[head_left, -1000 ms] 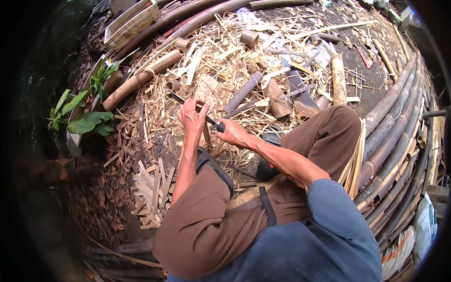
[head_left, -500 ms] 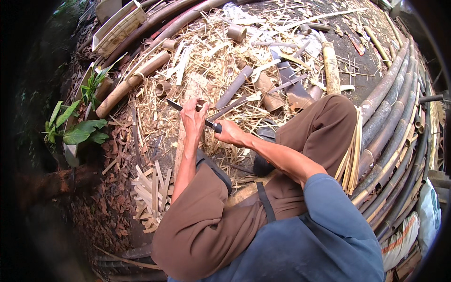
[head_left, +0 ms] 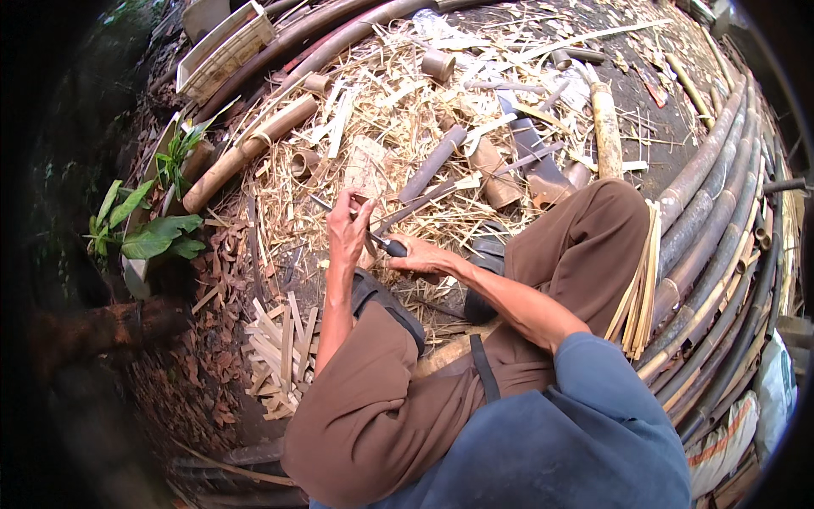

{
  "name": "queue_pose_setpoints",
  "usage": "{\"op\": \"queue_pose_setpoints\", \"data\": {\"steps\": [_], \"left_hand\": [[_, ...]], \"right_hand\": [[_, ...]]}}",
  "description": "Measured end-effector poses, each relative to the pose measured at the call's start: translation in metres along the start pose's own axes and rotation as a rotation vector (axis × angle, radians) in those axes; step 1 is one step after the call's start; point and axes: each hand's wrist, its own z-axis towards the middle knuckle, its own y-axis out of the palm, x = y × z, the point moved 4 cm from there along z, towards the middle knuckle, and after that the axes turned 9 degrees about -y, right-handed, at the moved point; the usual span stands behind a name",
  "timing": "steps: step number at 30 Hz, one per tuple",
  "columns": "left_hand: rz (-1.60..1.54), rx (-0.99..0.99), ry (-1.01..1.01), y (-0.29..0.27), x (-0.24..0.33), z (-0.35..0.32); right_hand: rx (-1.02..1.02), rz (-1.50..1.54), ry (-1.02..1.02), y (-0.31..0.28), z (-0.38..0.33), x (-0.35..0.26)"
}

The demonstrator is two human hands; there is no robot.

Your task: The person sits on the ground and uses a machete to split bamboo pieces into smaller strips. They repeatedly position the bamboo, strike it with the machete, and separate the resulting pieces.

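My right hand (head_left: 421, 256) is closed around the black handle of a knife (head_left: 394, 248). Its narrow blade runs up and left, passing behind my left hand (head_left: 346, 227), and the tip shows beyond the knuckles. My left hand is pinched, with a short bamboo strip (head_left: 370, 247) partly showing below its fingers against the blade. Most of that strip is hidden by the fingers. Just beyond my left hand, a flat wooden board (head_left: 366, 161) lies among the shavings.
Bamboo shavings (head_left: 398, 102) cover the ground ahead, with cut tubes (head_left: 496, 174) and a broad dark blade (head_left: 536, 153) among them. Split strips (head_left: 284, 352) are piled at left. Long bamboo poles (head_left: 708, 212) line the right. A plastic crate (head_left: 225, 55) stands far left.
My right hand has turned, and the knife blade now shows thinner, almost edge-on. My left hand stays pinched and has shifted slightly toward me. The whole view has moved a little.
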Motion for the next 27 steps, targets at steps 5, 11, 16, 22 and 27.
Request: {"op": "queue_pose_setpoints", "data": {"steps": [5,11,16,22,27], "left_hand": [[0.024,0.009,-0.022,-0.003,-0.001,0.006],[0.044,0.145,0.010,-0.005,-0.004,0.015],[-0.121,0.080,-0.161,-0.007,-0.006,0.007],[0.002,0.224,0.040,-0.003,-0.007,0.002],[-0.003,0.097,-0.008,0.001,-0.004,0.005]], "right_hand": [[0.153,-0.324,0.045,0.008,0.004,-0.006],[0.162,-0.622,0.002,-0.004,0.016,0.001],[0.067,-0.512,0.053,0.006,0.020,0.007],[0.118,-0.776,0.014,-0.009,0.021,0.014],[-0.053,-0.501,0.184,0.000,0.014,0.029]]}}
